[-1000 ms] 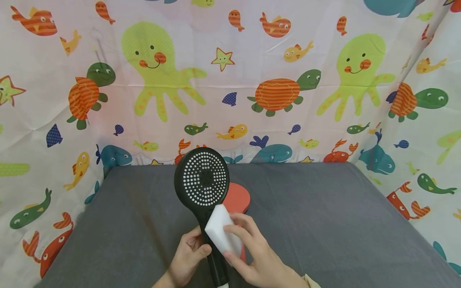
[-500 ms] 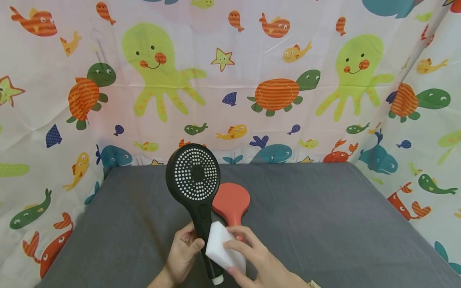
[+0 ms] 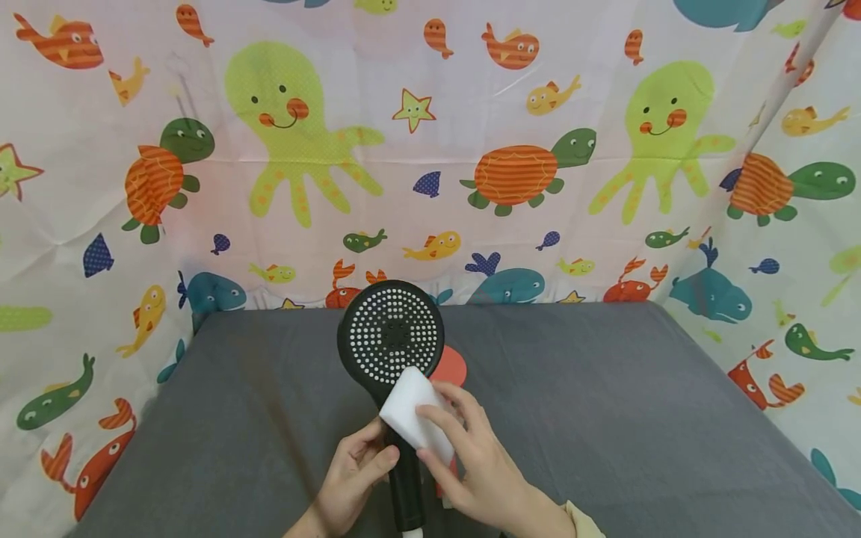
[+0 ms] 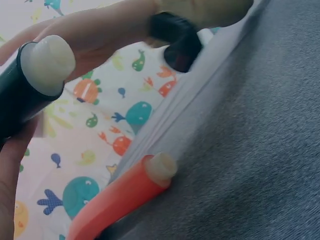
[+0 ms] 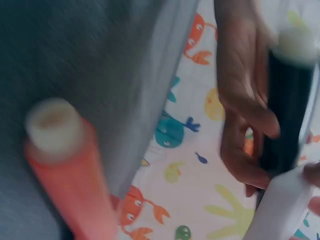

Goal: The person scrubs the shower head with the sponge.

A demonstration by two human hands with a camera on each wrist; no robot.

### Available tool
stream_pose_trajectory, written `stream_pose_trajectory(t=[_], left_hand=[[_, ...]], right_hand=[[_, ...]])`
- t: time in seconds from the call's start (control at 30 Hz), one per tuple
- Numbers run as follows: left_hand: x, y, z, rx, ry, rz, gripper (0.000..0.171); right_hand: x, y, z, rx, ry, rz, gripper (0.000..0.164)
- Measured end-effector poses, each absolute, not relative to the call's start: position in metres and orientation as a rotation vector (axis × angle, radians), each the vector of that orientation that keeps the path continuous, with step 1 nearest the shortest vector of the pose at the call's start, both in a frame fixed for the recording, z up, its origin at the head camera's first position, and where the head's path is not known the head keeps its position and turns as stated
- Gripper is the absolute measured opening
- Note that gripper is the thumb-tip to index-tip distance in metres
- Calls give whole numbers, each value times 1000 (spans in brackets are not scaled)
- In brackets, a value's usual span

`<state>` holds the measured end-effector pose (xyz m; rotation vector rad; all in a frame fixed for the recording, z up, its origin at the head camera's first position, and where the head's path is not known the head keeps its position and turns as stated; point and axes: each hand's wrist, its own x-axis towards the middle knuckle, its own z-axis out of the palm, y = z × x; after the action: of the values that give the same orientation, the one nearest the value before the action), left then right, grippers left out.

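Observation:
A black shower head (image 3: 397,336) with a round face of white nozzles stands tilted up over the table, its face toward me. My left hand (image 3: 353,474) grips its handle, thumb across the front. My right hand (image 3: 484,463) pinches a white sponge (image 3: 417,415) and holds it against the neck, just below the round face. Behind them a red shower head (image 3: 449,366) lies on the table, mostly covered by the black one and my right hand. Its red handle with a pale end (image 4: 162,167) shows in the left wrist view, and again, blurred, in the right wrist view.
A grey cloth (image 3: 572,388) covers the table. A white curtain (image 3: 417,187) printed with sea animals hangs at the back and along both sides. A black strap piece (image 4: 177,42) sits at a wrist in the left wrist view.
The black shower head shifted up and left with the sponge low on its handle, then came back down and right. The sponge has slid up the handle to the neck.

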<state>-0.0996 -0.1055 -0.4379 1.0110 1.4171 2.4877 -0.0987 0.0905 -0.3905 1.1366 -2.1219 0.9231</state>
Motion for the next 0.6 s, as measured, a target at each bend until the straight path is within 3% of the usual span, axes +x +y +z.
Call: stream_pose_trajectory(t=[0.17, 0.47, 0.6], left_hand=[[-98, -104, -438, 988, 1476, 2480, 33], [-109, -110, -436, 1076, 1448, 2552, 40], [-110, -111, -438, 1085, 1405, 2531, 40]], right_hand=[[-101, 87, -388, 1071, -2097, 827, 36], [-78, 103, -410, 1489, -2051, 696, 39], [-82, 106, -413, 1537, -1992, 723, 39]])
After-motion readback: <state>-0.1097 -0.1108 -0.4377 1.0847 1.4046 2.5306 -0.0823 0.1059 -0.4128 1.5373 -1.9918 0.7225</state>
